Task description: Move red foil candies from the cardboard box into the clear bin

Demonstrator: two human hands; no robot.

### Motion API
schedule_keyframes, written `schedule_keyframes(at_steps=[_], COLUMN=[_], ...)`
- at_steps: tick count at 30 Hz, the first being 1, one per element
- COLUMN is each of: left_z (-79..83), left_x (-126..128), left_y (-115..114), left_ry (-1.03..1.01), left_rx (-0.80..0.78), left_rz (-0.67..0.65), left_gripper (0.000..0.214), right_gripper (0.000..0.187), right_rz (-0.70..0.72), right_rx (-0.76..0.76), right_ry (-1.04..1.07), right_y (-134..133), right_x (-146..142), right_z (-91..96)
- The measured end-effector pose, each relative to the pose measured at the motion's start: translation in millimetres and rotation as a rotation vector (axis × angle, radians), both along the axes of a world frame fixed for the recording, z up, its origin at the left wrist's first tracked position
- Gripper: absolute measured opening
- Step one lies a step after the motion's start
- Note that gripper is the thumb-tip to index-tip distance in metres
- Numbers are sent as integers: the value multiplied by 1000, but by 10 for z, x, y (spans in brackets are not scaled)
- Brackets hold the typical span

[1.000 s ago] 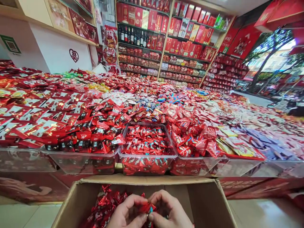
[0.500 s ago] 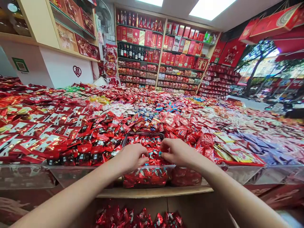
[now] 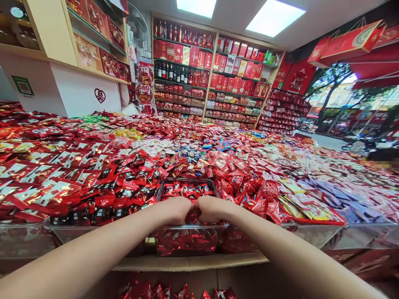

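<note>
A clear plastic bin [image 3: 215, 189] full of red foil-wrapped candies [image 3: 183, 189] stands at the front of the display. My left hand [image 3: 180, 209] reaches into it from the left, closed with the fingers curled down among the candies. Close beside it, almost touching, my right hand [image 3: 209, 209] comes in from the right, likewise curled and closed. Both sets of fingertips are hidden, and so is whatever they grip. Through the bin's front wall more red wrappers show below my wrists.
Black-and-red packets [image 3: 104, 207] fill the bin to the left. Red packets [image 3: 238, 180] and yellow packets [image 3: 301, 197] lie to the right. A wooden ledge [image 3: 193, 262] runs beneath, with more red candies [image 3: 183, 292] lower down. Stocked shelves [image 3: 183, 62] stand behind.
My hands have come together over the bin, closing the gap between them. The fingers have curled down out of sight. The whole view has tilted slightly upward.
</note>
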State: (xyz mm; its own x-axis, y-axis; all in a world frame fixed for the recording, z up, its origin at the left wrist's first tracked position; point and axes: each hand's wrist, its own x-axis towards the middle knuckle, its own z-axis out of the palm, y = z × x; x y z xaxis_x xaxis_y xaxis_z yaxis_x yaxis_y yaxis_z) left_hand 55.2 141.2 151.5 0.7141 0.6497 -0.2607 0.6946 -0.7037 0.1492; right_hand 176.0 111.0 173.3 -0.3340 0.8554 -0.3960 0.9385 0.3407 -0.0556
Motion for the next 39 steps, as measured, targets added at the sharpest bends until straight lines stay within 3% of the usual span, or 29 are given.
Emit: schedule_keyframes(at_steps=[8,14,22,27,35,39], left_z=[92,18,2,-42,-120,-134], left_x=[-21,66,63,158,310,319], left_y=[30,70,235,303,214,208], left_ry=[-45,-86,-108,-173,-146,-135], left_rx=[-25,19,151,264,280,227], left_rz=[-13,-63,-67,-166,-296,-296], left_gripper=[31,21,15,16,9,8], right_gripper=[33,24,20,18,16,16], right_rz=[30,24,-18,-78,-43,122], right_rx=[21,223,460,475,434,476], right_ry=[79,12,118,112,134,-27], right_y=[27,-34,-107,-161,-261,-153], right_x=[47,122,401,483,599,466], right_z=[-8,148,367,353,331,193])
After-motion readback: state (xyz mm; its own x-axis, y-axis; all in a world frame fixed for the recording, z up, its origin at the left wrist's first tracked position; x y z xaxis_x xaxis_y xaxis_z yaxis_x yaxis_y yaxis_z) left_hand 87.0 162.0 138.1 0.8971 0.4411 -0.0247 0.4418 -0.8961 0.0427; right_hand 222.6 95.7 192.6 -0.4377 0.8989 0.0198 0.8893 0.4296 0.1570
